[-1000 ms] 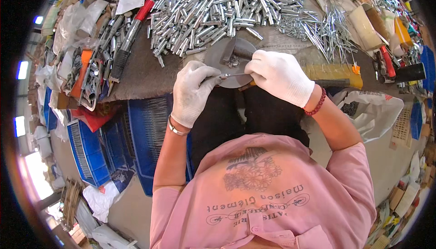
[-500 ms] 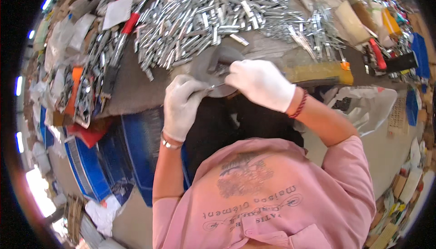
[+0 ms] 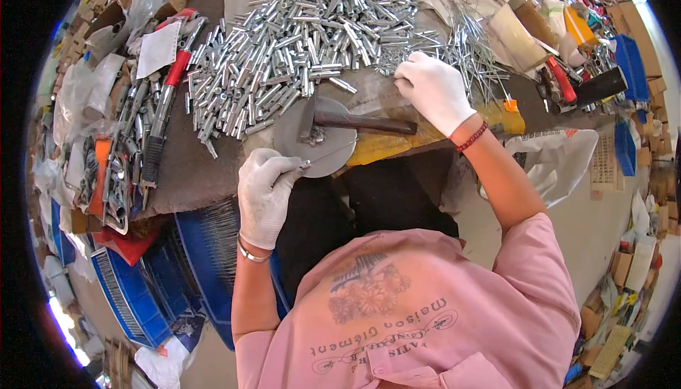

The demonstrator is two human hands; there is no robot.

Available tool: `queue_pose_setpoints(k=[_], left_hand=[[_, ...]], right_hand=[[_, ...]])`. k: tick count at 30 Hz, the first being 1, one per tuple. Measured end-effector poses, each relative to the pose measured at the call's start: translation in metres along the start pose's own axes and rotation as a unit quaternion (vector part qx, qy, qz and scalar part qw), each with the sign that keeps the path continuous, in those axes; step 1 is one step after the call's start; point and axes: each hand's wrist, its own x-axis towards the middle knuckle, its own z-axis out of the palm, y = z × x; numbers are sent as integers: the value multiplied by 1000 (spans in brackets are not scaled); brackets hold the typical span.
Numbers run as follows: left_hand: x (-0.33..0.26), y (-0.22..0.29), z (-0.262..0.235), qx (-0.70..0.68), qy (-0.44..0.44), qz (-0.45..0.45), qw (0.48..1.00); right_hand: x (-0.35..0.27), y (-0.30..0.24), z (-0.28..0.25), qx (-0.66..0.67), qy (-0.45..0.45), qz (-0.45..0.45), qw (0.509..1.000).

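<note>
My left hand [image 3: 266, 190], in a white glove, pinches the end of a thin metal rod [image 3: 333, 151] with a small shiny fitting at the fingertips. The rod points right across a round grey metal disc [image 3: 339, 160]. On that disc lies a hammer [image 3: 365, 123], its dark wooden handle reaching right. My right hand [image 3: 434, 91], gloved too, is at the edge of a heap of small metal pins [image 3: 418, 45]. Its fingers are bent together; whatever is in them is hidden. Beyond the disc spreads a big pile of silvery metal tubes [image 3: 305, 41].
Long thin rods [image 3: 479, 52] lie right of the tube pile. At left are a red-and-black tool [image 3: 170, 84], orange-handled tools and plastic bags. A red-handled tool [image 3: 560, 80] lies at right. Blue crates [image 3: 131, 297] stand below the bench at left.
My right hand has moved off the disc, away from my left hand, to the small pins at upper right. The hammer and disc now show uncovered. My left hand keeps its pinch.
</note>
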Motion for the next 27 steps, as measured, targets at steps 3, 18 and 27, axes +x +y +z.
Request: queue_pose_setpoints(k=[3,18,27], left_hand=[[0,0,0,-1,9,15,1000],[-4,-10,1,31,9,48,998],[-6,-17,7,-14,1,2,1000]], right_hand=[[9,-3,4,-17,-20,-3,1000],[8,-104,-32,280,-71,-89,953],[6,-161,-18,408,-94,-112,901]])
